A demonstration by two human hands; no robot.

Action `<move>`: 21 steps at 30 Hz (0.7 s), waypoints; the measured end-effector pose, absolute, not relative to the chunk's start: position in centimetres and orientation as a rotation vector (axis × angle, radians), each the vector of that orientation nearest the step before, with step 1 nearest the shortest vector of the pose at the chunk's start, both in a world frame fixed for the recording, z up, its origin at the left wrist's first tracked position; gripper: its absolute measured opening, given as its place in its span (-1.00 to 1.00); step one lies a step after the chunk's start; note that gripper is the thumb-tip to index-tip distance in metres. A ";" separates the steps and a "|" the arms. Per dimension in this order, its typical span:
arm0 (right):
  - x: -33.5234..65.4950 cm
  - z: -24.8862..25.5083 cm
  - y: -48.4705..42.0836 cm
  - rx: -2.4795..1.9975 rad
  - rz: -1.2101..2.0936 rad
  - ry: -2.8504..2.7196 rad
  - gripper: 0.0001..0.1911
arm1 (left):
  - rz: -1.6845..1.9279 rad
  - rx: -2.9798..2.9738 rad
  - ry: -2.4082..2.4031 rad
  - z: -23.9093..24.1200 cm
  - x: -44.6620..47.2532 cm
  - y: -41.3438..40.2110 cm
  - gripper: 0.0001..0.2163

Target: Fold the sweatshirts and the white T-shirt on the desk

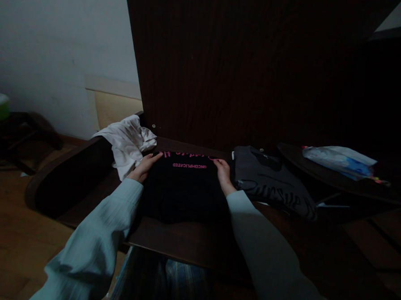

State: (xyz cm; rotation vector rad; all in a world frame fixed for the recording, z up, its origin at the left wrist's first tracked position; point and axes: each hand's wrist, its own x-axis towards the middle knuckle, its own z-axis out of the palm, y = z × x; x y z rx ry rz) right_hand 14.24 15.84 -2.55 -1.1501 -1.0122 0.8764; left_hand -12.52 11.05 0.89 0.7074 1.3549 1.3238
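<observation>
A black T-shirt (185, 185) with pink lettering lies flat on a dark wooden surface (189, 243) in front of me. My left hand (145, 166) rests on its far left corner, fingers stretched out and pressing on the cloth. My right hand (223, 172) lies on the far right corner, fingers curled down onto the fabric edge. Both arms wear pale sleeves.
A crumpled white garment (128, 144) sits left of the black shirt. A folded grey shirt with dark lettering (269, 180) lies to its right. A plastic packet (341, 159) rests on a dark shelf at the right. A tall dark wooden panel (245, 67) rises behind.
</observation>
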 end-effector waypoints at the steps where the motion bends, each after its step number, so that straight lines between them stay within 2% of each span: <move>1: 14.2 -2.5 15.8 -1.149 0.878 -1.008 -0.76 | 1.321 0.709 1.357 0.9 -12.5 11.0 -0.72; 6: 14.2 -2.4 15.7 -1.146 0.886 -0.989 -0.75 | 1.291 0.750 1.283 1.1 -12.4 10.8 -0.84; 21: 14.6 -2.9 16.1 -1.230 0.838 -0.939 -0.66 | 1.307 0.541 1.228 2.2 -12.1 10.8 -0.76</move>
